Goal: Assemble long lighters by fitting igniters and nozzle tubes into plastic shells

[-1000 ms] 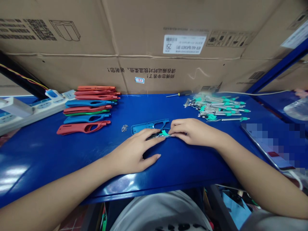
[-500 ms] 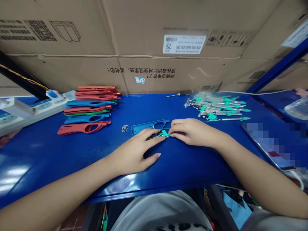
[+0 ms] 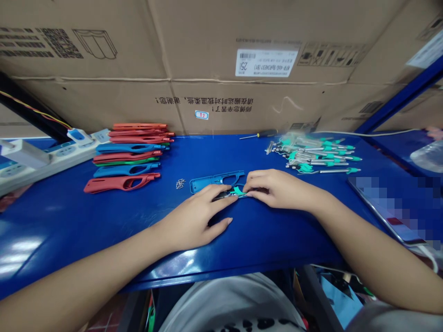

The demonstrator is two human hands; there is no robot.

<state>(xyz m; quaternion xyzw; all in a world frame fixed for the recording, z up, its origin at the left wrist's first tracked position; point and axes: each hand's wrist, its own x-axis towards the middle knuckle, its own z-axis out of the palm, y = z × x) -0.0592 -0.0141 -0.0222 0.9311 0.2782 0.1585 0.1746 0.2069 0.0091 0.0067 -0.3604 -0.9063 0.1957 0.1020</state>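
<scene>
A: What does each grip have?
B: The right hand pinches one end of a green-and-silver part between thumb and fingertips. The left hand lays its fingers over the other end, thumb spread aside; whether that grip clasps or only steadies, I can't tell.
A: Where does the part lie?
B: Low over the tabletop, between the hands, on the near side of an open blue shell. Fingers hide much of it.
A: How would it handle?
B: Light, I'd judge. Its metal looks stiff and rather slick, and any thin wires would likely bend or pull loose, so I'd take it by the body. The blue shell seems hard, light plastic, best held along its edges.
A: And the surface?
B: Glossy blue, so little things may slide. Small metal pieces, perhaps screws, heap just left of the blue shell. Further left is a row of coloured shells; off to the right, a pile of similar parts.
A: Beyond that?
B: A screwdriver lies at the back, below a cardboard wall. A power strip runs along the left.
</scene>
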